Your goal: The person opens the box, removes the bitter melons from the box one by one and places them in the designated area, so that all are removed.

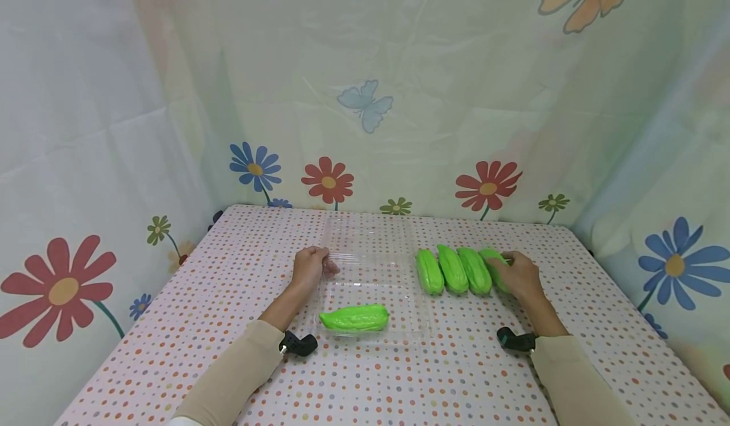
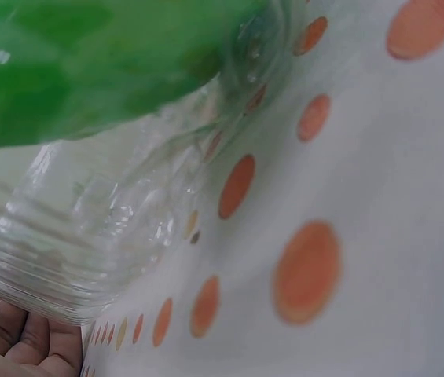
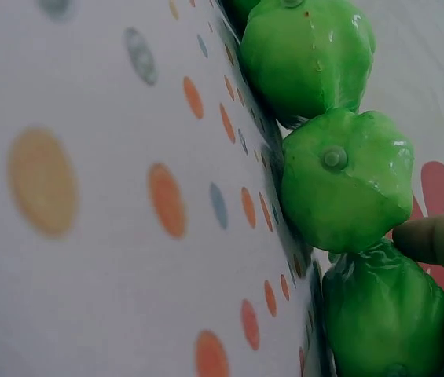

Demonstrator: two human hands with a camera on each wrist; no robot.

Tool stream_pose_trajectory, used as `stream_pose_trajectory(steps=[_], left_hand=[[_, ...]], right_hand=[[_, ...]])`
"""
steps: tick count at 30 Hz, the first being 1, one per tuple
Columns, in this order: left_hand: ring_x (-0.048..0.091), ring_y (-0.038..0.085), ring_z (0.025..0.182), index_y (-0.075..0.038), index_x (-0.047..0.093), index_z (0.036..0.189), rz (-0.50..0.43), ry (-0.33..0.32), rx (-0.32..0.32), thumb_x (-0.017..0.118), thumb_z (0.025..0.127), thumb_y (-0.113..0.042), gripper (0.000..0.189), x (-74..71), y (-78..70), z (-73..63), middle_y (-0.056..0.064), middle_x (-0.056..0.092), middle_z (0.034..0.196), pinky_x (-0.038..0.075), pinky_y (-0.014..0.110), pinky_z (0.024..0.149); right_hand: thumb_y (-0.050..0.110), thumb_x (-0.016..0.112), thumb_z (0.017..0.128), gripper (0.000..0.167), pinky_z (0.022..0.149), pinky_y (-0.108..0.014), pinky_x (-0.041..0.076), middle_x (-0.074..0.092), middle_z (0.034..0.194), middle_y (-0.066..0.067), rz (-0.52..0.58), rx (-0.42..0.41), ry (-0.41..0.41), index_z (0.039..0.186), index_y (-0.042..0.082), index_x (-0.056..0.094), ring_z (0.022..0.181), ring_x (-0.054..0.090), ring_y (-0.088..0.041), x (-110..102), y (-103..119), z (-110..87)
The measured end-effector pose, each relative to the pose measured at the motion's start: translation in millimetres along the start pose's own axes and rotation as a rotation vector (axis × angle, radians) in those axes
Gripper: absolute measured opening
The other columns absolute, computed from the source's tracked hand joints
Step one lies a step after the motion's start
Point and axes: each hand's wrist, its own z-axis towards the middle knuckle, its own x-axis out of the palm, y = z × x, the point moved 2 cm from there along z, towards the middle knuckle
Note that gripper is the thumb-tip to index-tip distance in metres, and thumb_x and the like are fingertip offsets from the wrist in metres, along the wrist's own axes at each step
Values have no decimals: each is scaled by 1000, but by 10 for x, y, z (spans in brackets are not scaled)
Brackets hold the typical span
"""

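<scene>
A clear plastic clamshell container (image 1: 419, 309) lies unfolded on the table, its lid towards the back. In its front half rests one green, elongated, ridged toy vegetable (image 1: 355, 318). My left hand (image 1: 309, 269) holds the container's left edge near the fold; in the left wrist view its bent fingers (image 2: 34, 342) show at the plastic wall. To the right of the container, several like green vegetables (image 1: 453, 269) lie side by side in a row. My right hand (image 1: 521, 275) grips the rightmost green vegetable (image 1: 493, 267), with thumb and fingers around its upper part.
A white dotted cloth covers the table (image 1: 456, 381). Behind and at both sides hang pale curtains (image 1: 433, 141) printed with flowers and butterflies. Each wrist wears a small black camera (image 1: 300, 344).
</scene>
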Motion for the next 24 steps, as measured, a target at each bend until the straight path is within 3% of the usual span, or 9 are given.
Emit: stream_pose_trajectory(steps=[7, 15, 24], left_hand=[[69, 16, 65, 12, 56, 101, 1, -1, -2, 48, 107, -15, 29, 0, 5, 6, 6, 63, 68, 61, 29, 62], [70, 17, 66, 8, 58, 96, 39, -14, 8, 47, 107, -16, 28, -3, -8, 0, 7, 65, 70, 61, 29, 63], [68, 16, 65, 11, 58, 101, 50, 1, 3, 48, 106, -18, 30, -3, -9, -8, 6, 64, 69, 59, 27, 62]], right_hand=[[43, 49, 104, 71, 100, -63, 45, 43, 143, -37, 1, 10, -11, 148, -11, 37, 127, 47, -51, 40, -29, 29], [44, 45, 104, 74, 108, -64, 40, 39, 147, -38, -12, -16, 5, 148, -15, 33, 135, 40, -54, 42, -5, 15], [42, 48, 104, 72, 100, -62, 47, 44, 141, -40, -36, -8, -40, 144, -17, 37, 127, 47, -53, 29, 42, -30]])
